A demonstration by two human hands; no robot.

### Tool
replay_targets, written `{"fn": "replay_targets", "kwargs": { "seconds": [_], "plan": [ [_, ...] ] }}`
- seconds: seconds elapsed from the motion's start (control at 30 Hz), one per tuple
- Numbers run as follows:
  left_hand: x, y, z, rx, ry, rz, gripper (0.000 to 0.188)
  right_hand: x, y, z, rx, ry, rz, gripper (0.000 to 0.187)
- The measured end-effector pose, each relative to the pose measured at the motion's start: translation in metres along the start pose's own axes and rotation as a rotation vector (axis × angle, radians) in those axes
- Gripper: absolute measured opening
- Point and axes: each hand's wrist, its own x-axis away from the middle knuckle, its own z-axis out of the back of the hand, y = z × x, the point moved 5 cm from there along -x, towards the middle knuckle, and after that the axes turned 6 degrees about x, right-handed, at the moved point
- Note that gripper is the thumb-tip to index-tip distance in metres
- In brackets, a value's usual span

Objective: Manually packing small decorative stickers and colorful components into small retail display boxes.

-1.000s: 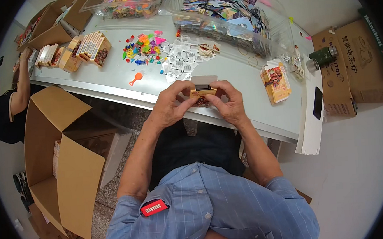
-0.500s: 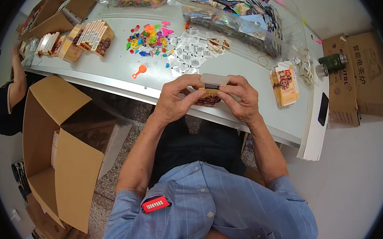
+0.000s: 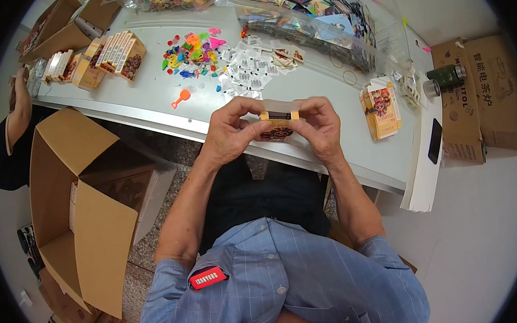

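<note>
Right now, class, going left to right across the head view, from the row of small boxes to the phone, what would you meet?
Row of small boxes → orange scoop → left hand → open-topped box → right hand → yellow cartons → black phone.

Soft, fairly bright light spread over the bench [image 3: 148,98], with small glints on the clear tub [image 3: 388,32] along its far edge. Below the front edge, the inside of the carton [image 3: 104,254] was shadowed. That edge bowed slightly, black rimmed the view, and the fingers [image 3: 246,106] looked reasonably sharp.
</note>
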Motion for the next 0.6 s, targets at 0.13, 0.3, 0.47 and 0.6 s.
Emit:
{"fn": "replay_targets", "kwargs": {
  "seconds": [0.13, 0.3, 0.47, 0.6],
  "plan": [
    [-0.001, 0.008, -0.005, 0.086, 0.017, 0.007, 0.032, -0.004, 0.000, -0.003, -0.185, 0.036, -0.129, 0.026],
    [-0.003, 0.006, -0.001, -0.062, -0.098, -0.043, 0.029, -0.006, -0.002, 0.003, 0.022, -0.104, -0.009, 0.026],
    [0.000, 0.002, 0.000, -0.083, -0.134, -0.092, 0.025, -0.005, -0.010, 0.002, 0.204, -0.147, 0.015, 0.022],
    [0.001, -0.001, 0.001, -0.051, -0.063, 0.026, 0.026, -0.006, -0.017, 0.001, 0.297, -0.116, 0.036, 0.023]
  ]
}}
